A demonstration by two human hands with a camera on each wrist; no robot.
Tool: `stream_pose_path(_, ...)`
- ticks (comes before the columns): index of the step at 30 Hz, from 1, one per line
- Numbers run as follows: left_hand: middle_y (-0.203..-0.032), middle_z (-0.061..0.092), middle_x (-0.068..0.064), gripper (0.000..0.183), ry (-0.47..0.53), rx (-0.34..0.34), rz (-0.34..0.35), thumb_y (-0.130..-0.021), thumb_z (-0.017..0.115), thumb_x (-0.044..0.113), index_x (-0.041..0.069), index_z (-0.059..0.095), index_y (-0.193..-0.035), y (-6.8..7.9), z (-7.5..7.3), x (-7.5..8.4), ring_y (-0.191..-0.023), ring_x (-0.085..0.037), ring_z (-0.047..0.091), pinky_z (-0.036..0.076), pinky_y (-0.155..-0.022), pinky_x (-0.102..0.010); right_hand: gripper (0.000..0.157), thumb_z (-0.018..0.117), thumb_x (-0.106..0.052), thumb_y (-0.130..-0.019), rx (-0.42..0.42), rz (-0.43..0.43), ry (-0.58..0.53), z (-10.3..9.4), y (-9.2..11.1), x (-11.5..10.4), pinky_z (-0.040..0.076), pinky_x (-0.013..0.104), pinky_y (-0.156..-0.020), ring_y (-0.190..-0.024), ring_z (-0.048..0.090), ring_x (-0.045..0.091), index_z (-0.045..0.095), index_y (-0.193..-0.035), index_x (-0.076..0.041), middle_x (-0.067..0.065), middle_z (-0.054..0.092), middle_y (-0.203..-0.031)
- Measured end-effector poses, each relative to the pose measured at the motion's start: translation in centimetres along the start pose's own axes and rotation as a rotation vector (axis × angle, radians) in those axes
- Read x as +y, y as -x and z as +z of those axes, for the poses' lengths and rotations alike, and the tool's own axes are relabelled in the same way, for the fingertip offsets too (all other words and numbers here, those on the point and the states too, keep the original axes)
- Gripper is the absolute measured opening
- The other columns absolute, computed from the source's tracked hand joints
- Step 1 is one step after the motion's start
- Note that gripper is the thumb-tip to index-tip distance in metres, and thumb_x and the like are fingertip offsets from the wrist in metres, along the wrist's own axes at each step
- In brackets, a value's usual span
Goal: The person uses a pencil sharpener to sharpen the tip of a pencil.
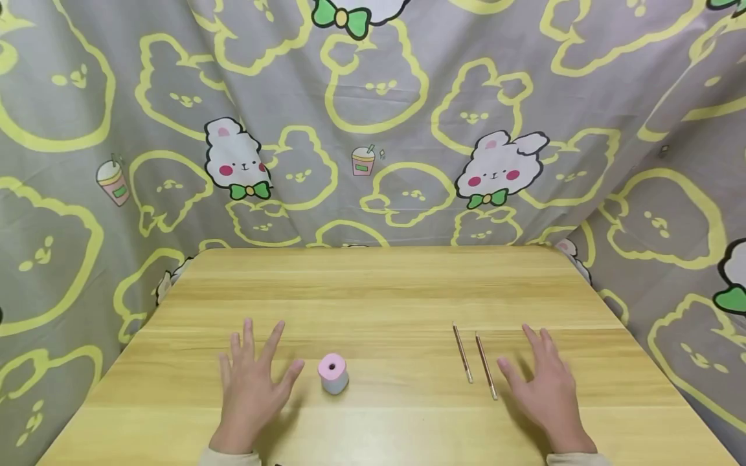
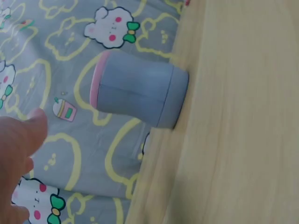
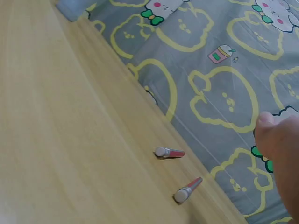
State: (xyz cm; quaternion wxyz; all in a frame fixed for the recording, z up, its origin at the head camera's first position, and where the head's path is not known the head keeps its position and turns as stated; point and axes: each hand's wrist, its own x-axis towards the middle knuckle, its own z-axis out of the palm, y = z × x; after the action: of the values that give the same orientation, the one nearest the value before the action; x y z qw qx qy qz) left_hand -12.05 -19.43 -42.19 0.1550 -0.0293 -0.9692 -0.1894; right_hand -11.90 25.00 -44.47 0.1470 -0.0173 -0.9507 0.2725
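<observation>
A small pencil sharpener (image 1: 333,374) with a pink top, a round hole in it and a grey-blue body stands upright on the table. My left hand (image 1: 252,391) hovers to its left, fingers spread and holding nothing. In the left wrist view the sharpener (image 2: 135,88) shows its side, and the thumb (image 2: 28,133) is apart from it. Two pencils, a left one (image 1: 463,353) and a right one (image 1: 486,366), lie roughly parallel, their white eraser ends towards me. Just right of them is my right hand (image 1: 548,391), fingers extended, nothing in it. The right wrist view shows both eraser ends (image 3: 161,152) close up.
The wooden table (image 1: 373,304) has light stripes and rounded far corners. Behind it and at both sides hangs a grey curtain (image 1: 402,226) with yellow outlines and white cartoon animals. A small dark object (image 1: 278,464) barely shows at the bottom edge.
</observation>
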Motion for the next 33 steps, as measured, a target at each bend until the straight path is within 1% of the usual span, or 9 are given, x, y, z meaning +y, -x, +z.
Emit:
stream_pose_path(6,-0.155,0.007,-0.031,0.080,0.204,-0.025,0.030,-0.093,0.063,0.041,0.007,0.023,-0.153,-0.3,0.6,0.7,-0.129,-0.062,0.024,0.028,-0.092,-0.077,0.071,0.061,-0.039,-0.095,0.043,0.057,-0.091,0.0,-0.3,-0.3,0.037,0.073,-0.084,-0.115,0.048,0.054,0.030,-0.149,-0.005,0.031,0.042,-0.140)
stream_pose_path(8,-0.154,0.011,-0.032,0.081,0.257,-0.028,0.042,-0.092,0.065,0.037,0.004,0.022,-0.152,-0.3,0.8,1.0,-0.125,-0.062,0.030,0.032,-0.087,-0.076,0.068,0.061,-0.038,-0.095,0.038,0.072,-0.108,0.1,-0.3,-0.5,0.041,0.069,-0.082,-0.111,0.053,0.050,0.033,-0.146,-0.003,0.030,0.048,-0.134)
stream_pose_path(11,-0.153,0.019,-0.031,0.084,0.314,-0.032,0.060,-0.090,0.068,0.037,-0.001,0.022,-0.151,-0.2,1.2,1.4,-0.125,-0.059,0.035,0.035,-0.090,-0.072,0.064,0.061,-0.038,-0.095,0.005,0.089,-0.111,0.4,-0.4,-0.7,0.048,0.061,-0.078,-0.100,0.061,0.044,0.037,-0.142,0.000,0.030,0.055,-0.126)
stream_pose_path(14,-0.149,0.027,-0.031,0.088,0.354,-0.049,0.059,-0.087,0.072,0.036,-0.004,0.023,-0.149,-0.1,1.4,1.6,-0.122,-0.054,0.043,0.042,-0.092,-0.062,0.060,0.061,-0.036,-0.095,-0.052,0.116,-0.100,0.7,-0.5,-1.0,0.052,0.052,-0.073,-0.091,0.064,0.035,0.043,-0.137,0.002,0.028,0.060,-0.119)
stream_pose_path(17,-0.146,0.032,-0.033,0.090,0.407,-0.082,0.042,-0.085,0.075,0.032,-0.003,0.023,-0.150,0.0,1.5,1.9,-0.119,-0.049,0.049,0.049,-0.089,-0.053,0.055,0.061,-0.036,-0.095,-0.109,0.145,-0.099,0.9,-0.5,-1.3,0.053,0.046,-0.070,-0.088,0.064,0.030,0.050,-0.130,0.004,0.023,0.063,-0.112)
stream_pose_path(22,-0.144,0.035,-0.032,0.095,0.465,-0.139,0.003,-0.081,0.079,0.028,0.001,0.022,-0.151,0.0,2.0,2.3,-0.123,-0.047,0.047,0.047,-0.093,-0.050,0.046,0.064,-0.033,-0.093,-0.121,0.147,-0.086,1.1,-0.4,-1.5,0.053,0.044,-0.068,-0.084,0.063,0.028,0.060,-0.118,0.005,0.012,0.065,-0.097)
stream_pose_path(26,-0.145,0.037,-0.028,0.095,0.471,-0.156,-0.028,-0.078,0.082,0.023,0.003,0.025,-0.151,0.0,2.4,2.6,-0.123,-0.044,0.048,0.046,-0.095,-0.050,0.039,0.068,-0.030,-0.090,-0.110,0.107,-0.042,1.3,-0.2,-1.4,0.051,0.040,-0.063,-0.076,0.061,0.022,0.064,-0.108,0.003,0.005,0.064,-0.084)
stream_pose_path(30,-0.142,0.043,-0.026,0.091,0.479,-0.151,-0.008,-0.076,0.083,0.020,0.000,0.031,-0.148,0.1,2.6,2.8,-0.121,-0.042,0.051,0.047,-0.094,-0.048,0.041,0.068,-0.033,-0.090,-0.149,0.090,-0.011,1.4,-0.2,-1.1,0.048,0.038,-0.059,-0.069,0.056,0.019,0.062,-0.105,0.004,-0.001,0.059,-0.076)
stream_pose_path(33,-0.137,0.048,-0.026,0.090,0.489,-0.152,0.015,-0.074,0.084,0.021,-0.002,0.035,-0.145,0.2,2.7,2.9,-0.119,-0.041,0.053,0.048,-0.093,-0.046,0.043,0.067,-0.036,-0.090,-0.186,0.111,0.009,1.4,-0.2,-1.1,0.045,0.035,-0.057,-0.067,0.051,0.017,0.061,-0.105,0.003,-0.002,0.055,-0.075)
